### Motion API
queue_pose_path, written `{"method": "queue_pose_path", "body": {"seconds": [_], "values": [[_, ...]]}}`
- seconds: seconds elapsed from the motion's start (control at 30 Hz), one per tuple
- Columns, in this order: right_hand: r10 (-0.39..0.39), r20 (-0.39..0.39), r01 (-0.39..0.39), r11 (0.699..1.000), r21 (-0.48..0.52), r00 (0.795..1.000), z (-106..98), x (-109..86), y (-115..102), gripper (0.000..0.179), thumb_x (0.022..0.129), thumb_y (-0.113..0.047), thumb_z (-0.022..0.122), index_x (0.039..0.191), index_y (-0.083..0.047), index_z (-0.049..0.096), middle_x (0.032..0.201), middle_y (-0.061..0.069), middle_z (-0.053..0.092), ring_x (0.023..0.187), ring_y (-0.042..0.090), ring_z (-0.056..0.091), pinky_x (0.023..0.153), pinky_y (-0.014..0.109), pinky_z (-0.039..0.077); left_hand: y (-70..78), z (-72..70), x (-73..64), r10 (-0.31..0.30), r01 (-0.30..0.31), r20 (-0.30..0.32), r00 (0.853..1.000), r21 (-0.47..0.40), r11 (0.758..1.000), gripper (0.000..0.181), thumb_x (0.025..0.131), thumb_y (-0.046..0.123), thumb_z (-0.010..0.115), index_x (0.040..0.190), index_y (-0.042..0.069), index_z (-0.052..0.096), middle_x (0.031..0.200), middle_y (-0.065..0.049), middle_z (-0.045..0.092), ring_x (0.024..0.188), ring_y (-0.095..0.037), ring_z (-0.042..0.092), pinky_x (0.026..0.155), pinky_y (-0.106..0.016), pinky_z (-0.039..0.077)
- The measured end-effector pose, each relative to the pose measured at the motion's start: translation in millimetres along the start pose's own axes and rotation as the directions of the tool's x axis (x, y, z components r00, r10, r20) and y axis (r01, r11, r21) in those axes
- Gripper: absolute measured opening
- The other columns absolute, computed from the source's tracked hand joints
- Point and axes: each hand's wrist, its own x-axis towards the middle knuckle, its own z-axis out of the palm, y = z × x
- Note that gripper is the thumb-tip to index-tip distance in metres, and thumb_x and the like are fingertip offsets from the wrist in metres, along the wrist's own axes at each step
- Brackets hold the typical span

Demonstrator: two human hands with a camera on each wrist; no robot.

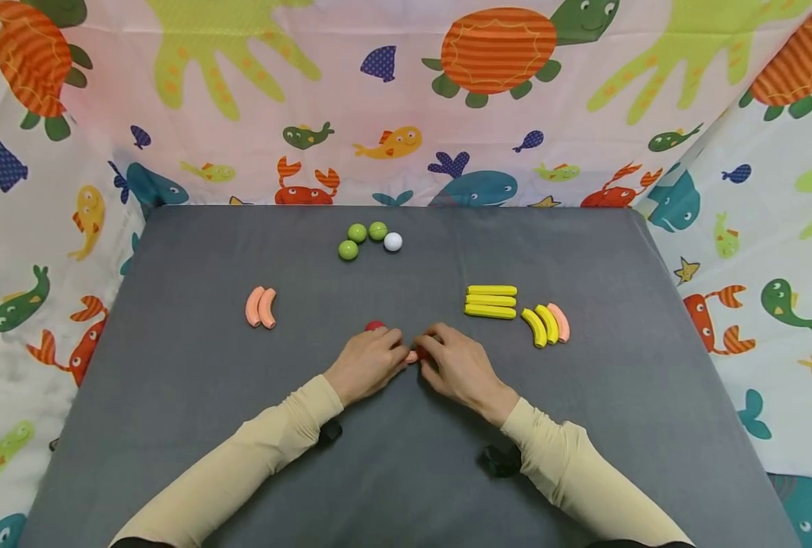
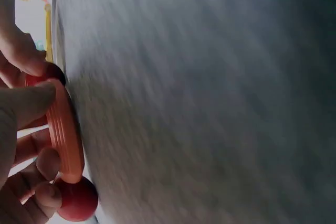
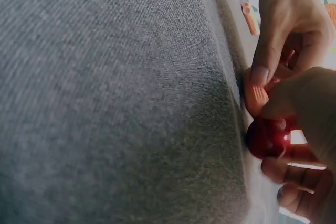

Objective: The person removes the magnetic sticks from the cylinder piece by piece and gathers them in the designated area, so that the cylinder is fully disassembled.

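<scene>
My left hand (image 1: pixel 367 364) pinches a pink curved, ridged stick (image 2: pixel 65 135) between thumb and fingers, low over the grey cloth. At the stick's right end, my right hand (image 1: pixel 463 369) holds a red ball (image 3: pixel 266 137), which meets the stick's tip. A second red ball (image 2: pixel 77 200) sits against the stick's other end, with fingertips of the left hand beside it. From above, the hands cover most of the stick, and only a short pink end shows between them.
Three green balls (image 1: pixel 357 233) and a white ball (image 1: pixel 393 242) lie at the back. Two pink curved sticks (image 1: pixel 260 307) are on the left. Right of the hands lie three straight yellow sticks (image 1: pixel 491 301), two curved yellow sticks (image 1: pixel 541 326) and a pink one (image 1: pixel 559 323).
</scene>
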Motion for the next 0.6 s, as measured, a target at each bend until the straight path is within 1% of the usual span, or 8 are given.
{"method": "queue_pose_path", "body": {"seconds": [0.13, 0.2, 0.3, 0.47, 0.53, 0.6], "values": [[-0.067, -0.012, 0.066, 0.995, -0.071, 0.998, 3.6, -0.4, 2.6, 0.018, 0.086, -0.021, 0.074, 0.103, -0.016, 0.070, 0.093, 0.004, 0.061, 0.067, 0.014, 0.056, 0.057, 0.029, 0.050, 7.0, 2.9, 3.6, -0.024, 0.025, -0.018, 1.000, 0.023, 0.999, 0.023, 0.093, 0.027, 0.067, 0.074, 0.014, 0.065, 0.072, -0.002, 0.053, 0.060, -0.015, 0.047, 0.052, -0.026, 0.044], [-0.081, -0.016, 0.079, 0.992, -0.096, 0.997, 5.3, -0.3, 2.6, 0.014, 0.086, -0.021, 0.075, 0.099, -0.017, 0.070, 0.090, 0.004, 0.059, 0.065, 0.014, 0.054, 0.055, 0.027, 0.049, 8.2, 3.4, 4.8, -0.033, 0.034, -0.016, 0.999, 0.030, 0.999, 0.025, 0.093, 0.027, 0.068, 0.072, 0.014, 0.064, 0.070, -0.002, 0.051, 0.059, -0.015, 0.046, 0.051, -0.025, 0.044], [-0.069, -0.015, 0.067, 0.992, -0.110, 0.998, 5.2, 0.3, 1.8, 0.012, 0.086, -0.019, 0.075, 0.097, -0.018, 0.071, 0.088, 0.003, 0.059, 0.063, 0.014, 0.052, 0.054, 0.027, 0.048, 8.5, 2.1, 6.6, -0.035, 0.035, -0.017, 0.999, 0.023, 0.999, 0.025, 0.091, 0.026, 0.069, 0.070, 0.013, 0.064, 0.069, -0.002, 0.050, 0.058, -0.015, 0.046, 0.050, -0.025, 0.044], [-0.052, 0.021, 0.054, 0.991, -0.122, 0.998, 4.7, 0.6, 1.4, 0.013, 0.084, -0.015, 0.073, 0.096, -0.017, 0.070, 0.088, 0.003, 0.059, 0.065, 0.015, 0.051, 0.057, 0.028, 0.048, 8.7, 0.0, 8.7, -0.030, 0.030, -0.041, 0.999, 0.016, 0.999, 0.025, 0.089, 0.025, 0.072, 0.069, 0.012, 0.063, 0.067, -0.002, 0.048, 0.057, -0.014, 0.045, 0.049, -0.025, 0.044], [-0.049, 0.025, 0.053, 0.988, -0.146, 0.998, 4.3, 0.0, 2.2, 0.011, 0.083, -0.014, 0.072, 0.094, -0.016, 0.070, 0.087, 0.004, 0.059, 0.065, 0.016, 0.051, 0.057, 0.029, 0.048, 8.9, 0.7, 9.3, -0.030, 0.031, -0.042, 0.999, 0.012, 0.999, 0.026, 0.089, 0.026, 0.072, 0.069, 0.012, 0.062, 0.067, -0.002, 0.048, 0.057, -0.014, 0.045, 0.048, -0.025, 0.044], [-0.025, 0.022, 0.028, 0.988, -0.154, 0.999, 3.0, -0.8, 4.0, 0.009, 0.082, -0.014, 0.071, 0.090, -0.015, 0.069, 0.086, 0.004, 0.059, 0.065, 0.017, 0.051, 0.055, 0.030, 0.048, 9.4, 0.7, 9.7, -0.039, 0.039, -0.028, 0.999, 0.001, 0.999, 0.028, 0.090, 0.027, 0.071, 0.068, 0.012, 0.062, 0.067, -0.002, 0.049, 0.057, -0.014, 0.045, 0.048, -0.025, 0.043]]}}
